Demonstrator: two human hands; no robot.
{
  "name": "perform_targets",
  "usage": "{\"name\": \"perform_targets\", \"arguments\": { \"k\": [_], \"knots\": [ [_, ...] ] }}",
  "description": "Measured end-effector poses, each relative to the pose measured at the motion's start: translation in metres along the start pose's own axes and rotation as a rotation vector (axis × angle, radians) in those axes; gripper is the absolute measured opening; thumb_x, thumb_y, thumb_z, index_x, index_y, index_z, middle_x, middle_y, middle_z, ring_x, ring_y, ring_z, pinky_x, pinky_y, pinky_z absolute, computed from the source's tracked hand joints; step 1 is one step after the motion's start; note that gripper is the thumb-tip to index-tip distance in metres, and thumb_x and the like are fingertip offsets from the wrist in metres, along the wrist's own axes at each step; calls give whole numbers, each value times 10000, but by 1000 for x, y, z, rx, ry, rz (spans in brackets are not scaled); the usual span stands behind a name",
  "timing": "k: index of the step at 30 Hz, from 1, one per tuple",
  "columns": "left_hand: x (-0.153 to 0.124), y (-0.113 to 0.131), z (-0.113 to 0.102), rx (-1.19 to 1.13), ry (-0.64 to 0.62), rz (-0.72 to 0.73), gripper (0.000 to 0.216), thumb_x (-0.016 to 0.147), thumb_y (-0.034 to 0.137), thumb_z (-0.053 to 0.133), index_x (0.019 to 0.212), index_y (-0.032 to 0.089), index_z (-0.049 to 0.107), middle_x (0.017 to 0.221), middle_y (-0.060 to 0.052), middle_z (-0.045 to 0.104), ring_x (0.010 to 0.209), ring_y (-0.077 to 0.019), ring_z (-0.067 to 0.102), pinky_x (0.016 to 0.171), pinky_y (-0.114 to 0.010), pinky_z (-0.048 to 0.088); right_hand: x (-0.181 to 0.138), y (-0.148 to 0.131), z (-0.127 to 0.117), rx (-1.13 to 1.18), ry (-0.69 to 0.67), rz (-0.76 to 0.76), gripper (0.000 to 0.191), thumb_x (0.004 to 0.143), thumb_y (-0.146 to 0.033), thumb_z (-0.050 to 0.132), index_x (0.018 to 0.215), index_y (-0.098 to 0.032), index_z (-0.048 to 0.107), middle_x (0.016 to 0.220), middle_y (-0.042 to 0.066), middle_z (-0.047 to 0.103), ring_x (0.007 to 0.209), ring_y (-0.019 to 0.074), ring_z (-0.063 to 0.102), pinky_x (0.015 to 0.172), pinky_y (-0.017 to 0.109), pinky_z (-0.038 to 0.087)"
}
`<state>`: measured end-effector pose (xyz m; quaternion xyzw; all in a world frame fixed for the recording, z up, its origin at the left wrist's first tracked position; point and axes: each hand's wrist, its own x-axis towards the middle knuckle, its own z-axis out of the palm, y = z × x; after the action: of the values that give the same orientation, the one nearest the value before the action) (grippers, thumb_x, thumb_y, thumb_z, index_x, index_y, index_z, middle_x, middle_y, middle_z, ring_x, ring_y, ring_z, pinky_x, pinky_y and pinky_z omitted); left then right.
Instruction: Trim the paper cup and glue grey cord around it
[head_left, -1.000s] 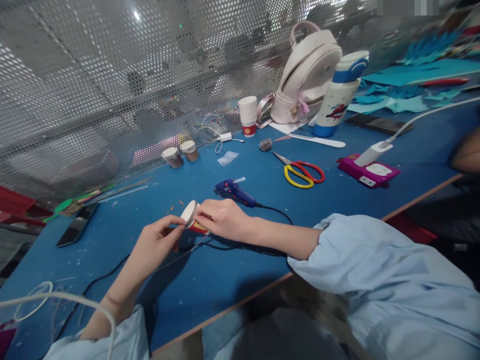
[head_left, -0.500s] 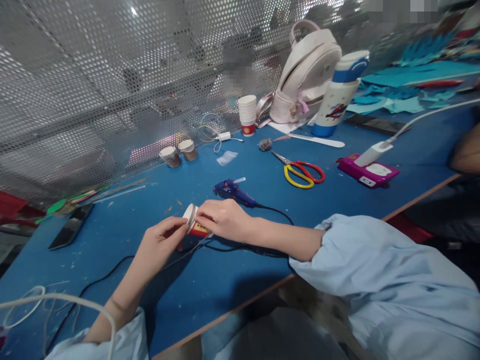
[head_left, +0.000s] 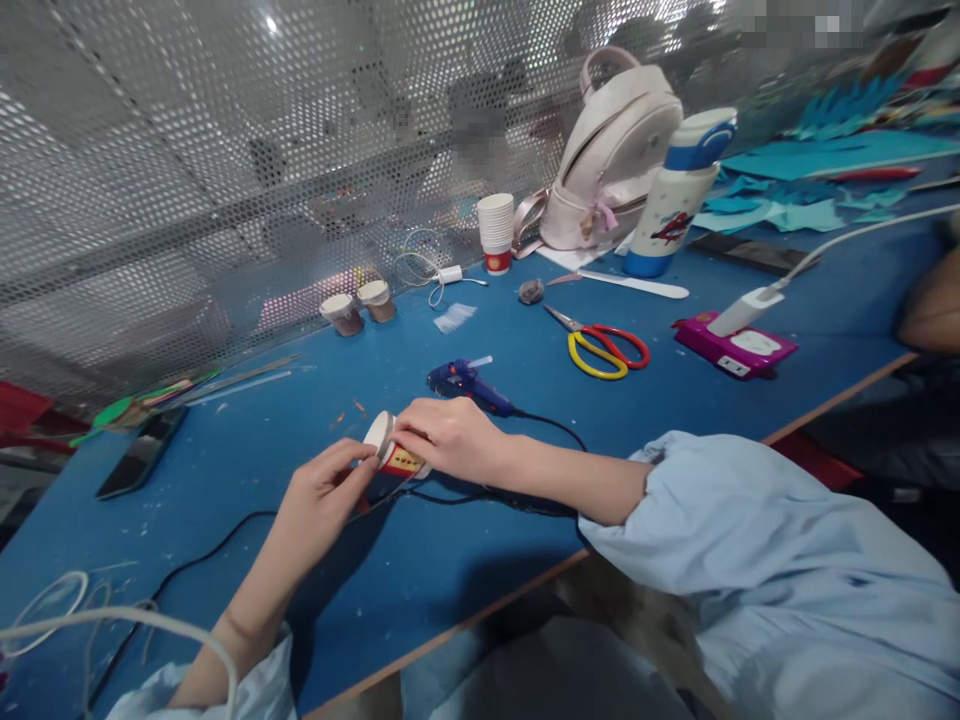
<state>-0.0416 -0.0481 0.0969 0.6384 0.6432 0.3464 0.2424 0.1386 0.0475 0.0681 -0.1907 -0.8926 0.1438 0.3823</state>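
A small paper cup [head_left: 403, 460], red with a yellow band, lies tilted between my two hands just above the blue table. My left hand [head_left: 324, 492] pinches the white end of the cup with thumb and fingers. From the other side, my right hand [head_left: 444, 436] is closed on the cup's upper side, hiding part of it. A thin greyish strip seems to run around the cup near its white end. Right behind my right hand lies a blue glue gun [head_left: 469, 385] with a clear stick in it.
Scissors [head_left: 600, 345], a purple power strip [head_left: 735, 345] and a white knife [head_left: 637, 285] lie to the right. Stacked paper cups [head_left: 496, 232], a backpack [head_left: 615, 160] and a bottle [head_left: 671, 200] stand behind. Two wrapped cups [head_left: 342, 313] stand back left, near a phone [head_left: 142, 455]. Cables cross the table.
The cup has turned slightly in my hands, showing more of its yellow band. My left hand has shifted a little; my right hand stays almost in place.
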Motion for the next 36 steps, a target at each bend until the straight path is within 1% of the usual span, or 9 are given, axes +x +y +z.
{"name": "perform_targets", "arguments": {
  "k": [3, 5, 17, 21, 26, 29, 31, 34, 36],
  "knots": [
    [-2, -4, 1, -2, -18, -89, 328, 824, 470, 574, 880, 176, 709, 544, 15, 603, 441, -117, 509, 440, -208, 368, 1, 0, -1, 9, -13, 11, 179, 973, -199, 512, 890, -148, 662, 903, 56, 714, 837, 148, 655, 677, 223, 429],
    [-3, -5, 1, -14, -25, -133, 371, 822, 495, 563, 922, 169, 710, 488, 19, 587, 429, -122, 477, 429, -211, 352, 1, 1, -2, 11, -12, 21, 189, 977, -197, 501, 890, -144, 660, 906, 59, 715, 832, 147, 656, 683, 224, 434],
    [-4, -2, 1, -20, -29, -74, 316, 811, 448, 563, 850, 175, 717, 540, 10, 617, 478, -123, 511, 467, -210, 390, 1, -2, -3, 28, -43, 57, 176, 965, -196, 522, 872, -146, 662, 900, 58, 722, 832, 149, 663, 686, 226, 438],
    [-4, -2, 1, -30, 2, -71, 265, 788, 406, 586, 806, 171, 708, 513, 21, 598, 477, -118, 522, 475, -203, 398, 1, -2, -3, 32, -51, 49, 172, 963, -199, 525, 870, -153, 661, 894, 57, 719, 831, 148, 659, 703, 228, 444],
    [-5, 1, 3, -40, 58, -73, 287, 769, 420, 617, 838, 162, 721, 521, 25, 597, 472, -117, 532, 470, -203, 415, -2, -2, -4, 45, -49, 33, 142, 950, -175, 540, 893, -140, 666, 895, 62, 714, 831, 151, 661, 716, 229, 456],
    [-5, 2, 4, -26, 79, -58, 283, 757, 428, 638, 815, 167, 732, 544, 18, 612, 477, -116, 531, 461, -202, 414, -5, -4, -7, 41, -29, -3, 155, 957, -195, 535, 912, -137, 672, 864, 62, 703, 798, 148, 653, 693, 231, 455],
    [-6, 3, 4, -30, 98, -50, 267, 759, 426, 643, 794, 176, 732, 532, 21, 599, 470, -117, 526, 449, -202, 404, -8, -7, -10, 40, -27, -56, 182, 970, -222, 518, 925, -138, 672, 834, 57, 692, 757, 143, 638, 659, 232, 445],
    [-6, 5, 3, -42, 136, -38, 233, 764, 410, 645, 786, 191, 724, 501, 32, 568, 450, -118, 513, 443, -211, 396, -10, -10, -17, 14, -74, -178, 222, 985, -260, 490, 917, -139, 664, 795, 50, 678, 712, 139, 616, 609, 238, 420],
    [-6, 6, 2, -40, 166, -18, 213, 767, 397, 644, 772, 197, 717, 527, 28, 582, 456, -115, 512, 464, -218, 408, -12, -12, -22, -50, -135, -244, 255, 989, -309, 483, 915, -140, 659, 796, 52, 672, 691, 142, 608, 576, 245, 403]
  ]
}}
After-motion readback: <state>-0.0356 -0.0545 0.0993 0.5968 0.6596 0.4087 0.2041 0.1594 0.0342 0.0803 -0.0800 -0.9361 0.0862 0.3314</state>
